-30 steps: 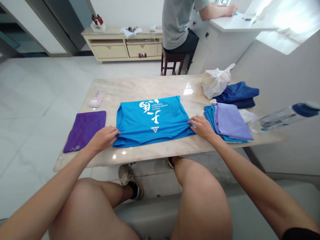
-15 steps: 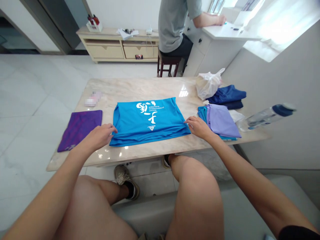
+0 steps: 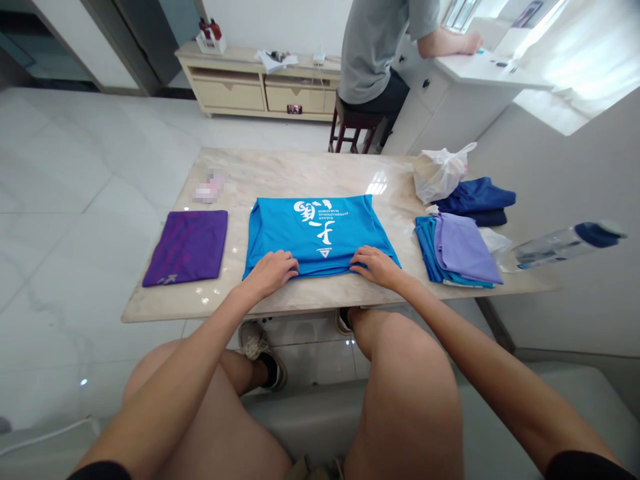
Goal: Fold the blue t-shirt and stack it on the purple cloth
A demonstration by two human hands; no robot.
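A bright blue T-shirt (image 3: 285, 230), folded into a wide rectangle with white lettering, lies on the marble-topped table (image 3: 300, 170). At its near edge, left of centre, my left hand (image 3: 273, 272) grips the fabric with curled fingers. My right hand (image 3: 374, 265) has its fingers closed on the same edge, right of centre. The fingertips of both hands are partly hidden in the cloth. To the left lies a folded purple garment (image 3: 187, 247), flat and apart from the blue one. A stack topped by a lilac garment (image 3: 467, 247) sits to the right.
Behind the stack are dark blue clothes (image 3: 477, 198) and a white plastic bag (image 3: 443, 173). A clear bottle (image 3: 555, 247) with a blue cap stands at the right end. Across the table, a person (image 3: 375, 53) sits on a dark stool (image 3: 355, 120). A low cabinet (image 3: 230, 93) lines the wall.
Both hands have moved inward from the shirt's sides to its near edge and now grip it there. The camera view has shifted slightly left.
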